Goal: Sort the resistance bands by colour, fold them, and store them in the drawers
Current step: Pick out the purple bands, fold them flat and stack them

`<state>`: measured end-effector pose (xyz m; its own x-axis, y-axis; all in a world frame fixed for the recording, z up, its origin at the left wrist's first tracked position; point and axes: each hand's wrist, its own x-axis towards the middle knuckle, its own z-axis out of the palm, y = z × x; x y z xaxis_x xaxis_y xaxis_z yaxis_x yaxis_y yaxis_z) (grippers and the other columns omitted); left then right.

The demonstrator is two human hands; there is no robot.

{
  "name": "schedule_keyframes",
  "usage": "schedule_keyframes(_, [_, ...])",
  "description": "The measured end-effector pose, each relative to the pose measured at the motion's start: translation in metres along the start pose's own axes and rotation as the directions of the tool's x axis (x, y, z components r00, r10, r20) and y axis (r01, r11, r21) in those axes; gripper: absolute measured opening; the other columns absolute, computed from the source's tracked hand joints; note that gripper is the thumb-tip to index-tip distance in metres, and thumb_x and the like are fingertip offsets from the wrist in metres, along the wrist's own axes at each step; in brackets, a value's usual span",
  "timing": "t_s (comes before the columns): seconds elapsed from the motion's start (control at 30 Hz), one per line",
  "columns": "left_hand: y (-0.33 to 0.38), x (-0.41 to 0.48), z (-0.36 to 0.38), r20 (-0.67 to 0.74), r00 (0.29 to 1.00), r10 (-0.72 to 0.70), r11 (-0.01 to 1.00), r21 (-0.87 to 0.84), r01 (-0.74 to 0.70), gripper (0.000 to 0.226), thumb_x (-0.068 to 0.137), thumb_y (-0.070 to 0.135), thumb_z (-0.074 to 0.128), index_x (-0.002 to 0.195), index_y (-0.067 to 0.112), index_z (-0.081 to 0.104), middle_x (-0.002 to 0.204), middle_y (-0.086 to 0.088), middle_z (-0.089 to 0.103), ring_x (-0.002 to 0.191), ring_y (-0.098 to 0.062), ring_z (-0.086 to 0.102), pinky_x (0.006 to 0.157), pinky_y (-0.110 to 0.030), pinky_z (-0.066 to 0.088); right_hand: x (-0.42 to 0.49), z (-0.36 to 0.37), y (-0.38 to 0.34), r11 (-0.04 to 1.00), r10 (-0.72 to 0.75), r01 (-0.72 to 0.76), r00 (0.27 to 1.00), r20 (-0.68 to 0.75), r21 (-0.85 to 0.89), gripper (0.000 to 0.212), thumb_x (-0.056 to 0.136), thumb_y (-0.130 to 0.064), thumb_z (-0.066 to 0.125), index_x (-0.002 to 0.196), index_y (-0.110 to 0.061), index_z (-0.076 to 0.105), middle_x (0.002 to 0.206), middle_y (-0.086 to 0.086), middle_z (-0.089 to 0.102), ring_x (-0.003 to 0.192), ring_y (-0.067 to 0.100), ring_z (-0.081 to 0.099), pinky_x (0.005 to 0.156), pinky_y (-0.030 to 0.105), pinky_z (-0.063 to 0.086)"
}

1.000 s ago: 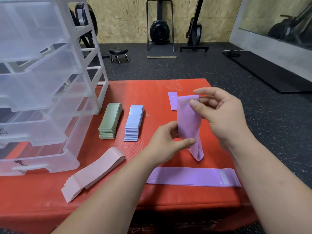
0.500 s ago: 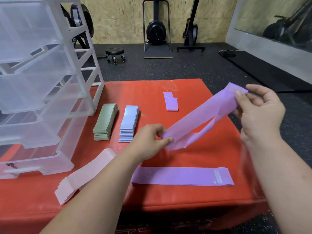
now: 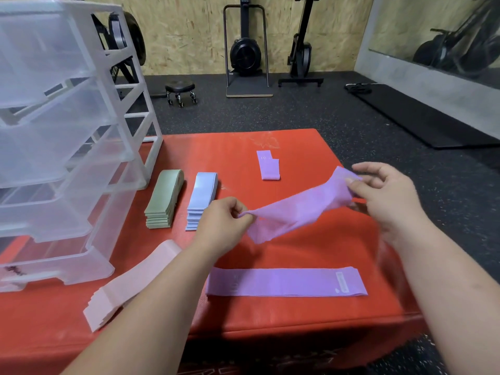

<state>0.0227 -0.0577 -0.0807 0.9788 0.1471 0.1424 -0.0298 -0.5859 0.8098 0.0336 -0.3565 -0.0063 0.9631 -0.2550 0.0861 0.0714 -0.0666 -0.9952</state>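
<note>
Leftmost stands the clear plastic drawer unit [image 3: 67, 169], set on the back left corner of the red counter [image 3: 211, 155]; its see-through drawers jut forward in steps, and the lowest drawer [image 3: 62, 269] has a dark scrawled mark on its front that is too smeared to read. Well out from the unit, off its right side, a purple band [image 3: 295, 209] is held up off the counter between both hands. The left grip [image 3: 224, 220], the one closer to the unit, has its fingers curled and pinches the band's lower end. The right grip [image 3: 387, 196], farther from the unit, pinches the upper end between thumb and forefinger, with its other fingers loosely spread. The band sags a little and slopes up away from the unit. Just beside the unit lies a green stack [image 3: 165, 198] of folded bands, then a blue stack [image 3: 201, 198] one step farther out. A pink stack [image 3: 132, 282] fans out in front of the unit, partly under the left forearm. A flat purple band [image 3: 284, 282] lies at full length beneath the hands. A small folded purple band [image 3: 267, 166] lies beyond them. On the dark floor behind the unit stand a wheeled stool [image 3: 180, 90] and an exercise machine [image 3: 244, 55].
</note>
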Motion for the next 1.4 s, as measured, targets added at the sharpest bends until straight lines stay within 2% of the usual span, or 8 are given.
schedule_keyframes(0.27, [0.000,0.003,-0.009,-0.132,0.986,-0.105,0.993,-0.067,0.096,0.033,0.083,0.035,0.086,0.072,0.017,0.060,0.058,0.006,0.059,0.050,-0.010,0.047,0.054,-0.031,0.036,0.006,0.000,0.007,0.998,0.039,-0.036,0.999,-0.037,0.056,0.019,0.098,-0.005,0.069,0.116,-0.012,0.067,0.099,0.008,0.072,0.085,0.014,0.071,0.060,0.024,0.061])
schedule_keyframes(0.5, [0.007,-0.007,-0.012,0.434,0.863,-0.257,0.812,-0.387,0.437,0.018,0.093,0.016,0.082,0.088,0.011,0.066,0.074,-0.009,0.061,0.069,-0.020,0.062,0.077,-0.041,0.067,0.015,0.000,0.027,0.994,0.103,-0.105,0.987,-0.123,-0.008,0.020,0.097,-0.001,0.067,0.114,-0.012,0.067,0.107,0.014,0.071,0.096,0.021,0.070,0.058,0.023,0.061])
schedule_keyframes(0.7, [0.011,-0.010,-0.023,0.555,0.817,-0.158,0.796,-0.417,0.438,0.017,0.094,0.011,0.080,0.106,0.010,0.067,0.085,-0.010,0.068,0.071,-0.017,0.065,0.078,-0.041,0.064,0.019,-0.007,0.031,0.991,0.116,-0.125,0.972,-0.203,-0.036,0.021,0.097,0.001,0.063,0.111,-0.013,0.068,0.099,0.009,0.069,0.093,0.020,0.070,0.054,0.020,0.060])
schedule_keyframes(0.8, [0.012,-0.010,-0.022,0.537,0.827,-0.165,0.752,-0.474,0.458,0.019,0.096,0.006,0.076,0.111,0.007,0.065,0.077,-0.005,0.066,0.062,-0.014,0.063,0.085,-0.048,0.065,0.020,-0.008,0.032,0.987,0.147,-0.157,0.971,-0.191,-0.039,0.022,0.098,0.001,0.062,0.111,-0.016,0.067,0.100,0.008,0.068,0.097,0.022,0.071,0.052,0.021,0.060])
schedule_keyframes(0.93, [0.012,-0.008,-0.021,0.501,0.845,-0.186,0.641,-0.590,0.491,0.037,0.090,-0.002,0.079,0.123,0.008,0.064,0.102,-0.018,0.061,0.091,-0.028,0.067,0.084,-0.046,0.065,0.023,-0.007,0.036,0.970,0.226,-0.234,0.967,-0.115,-0.065,0.032,0.095,0.004,0.056,0.117,-0.016,0.068,0.124,0.017,0.066,0.108,0.027,0.070,0.055,0.028,0.062])
schedule_keyframes(1.1, [0.009,-0.004,-0.021,0.399,0.894,-0.205,0.649,-0.628,0.429,0.059,0.088,-0.017,0.074,0.137,0.012,0.060,0.099,-0.015,0.069,0.092,-0.029,0.075,0.101,-0.050,0.060,0.023,-0.009,0.036,0.962,0.256,-0.264,0.962,-0.095,-0.076,0.036,0.091,0.004,0.051,0.112,-0.016,0.072,0.124,0.019,0.068,0.115,0.031,0.070,0.059,0.031,0.063])
schedule_keyframes(1.27, [0.007,-0.001,-0.017,0.221,0.923,-0.316,0.646,-0.662,0.380,0.026,0.097,-0.007,0.068,0.122,-0.006,0.060,0.101,-0.025,0.074,0.086,-0.030,0.076,0.081,-0.038,0.066,0.026,-0.012,0.044,0.960,0.254,-0.261,0.964,-0.077,-0.105,0.029,0.099,0.001,0.056,0.120,-0.012,0.072,0.122,0.016,0.067,0.105,0.025,0.070,0.063,0.031,0.065])
schedule_keyframes(1.4, [0.012,0.001,-0.023,0.283,0.880,-0.381,0.469,-0.761,0.448,0.009,0.101,0.003,0.066,0.109,-0.003,0.065,0.099,-0.024,0.075,0.083,-0.029,0.078,0.078,-0.036,0.066,0.024,-0.012,0.048,0.957,0.223,-0.220,0.975,-0.002,-0.190,0.021,0.101,-0.004,0.063,0.118,-0.010,0.073,0.098,0.007,0.067,0.090,0.019,0.071,0.075,0.037,0.063])
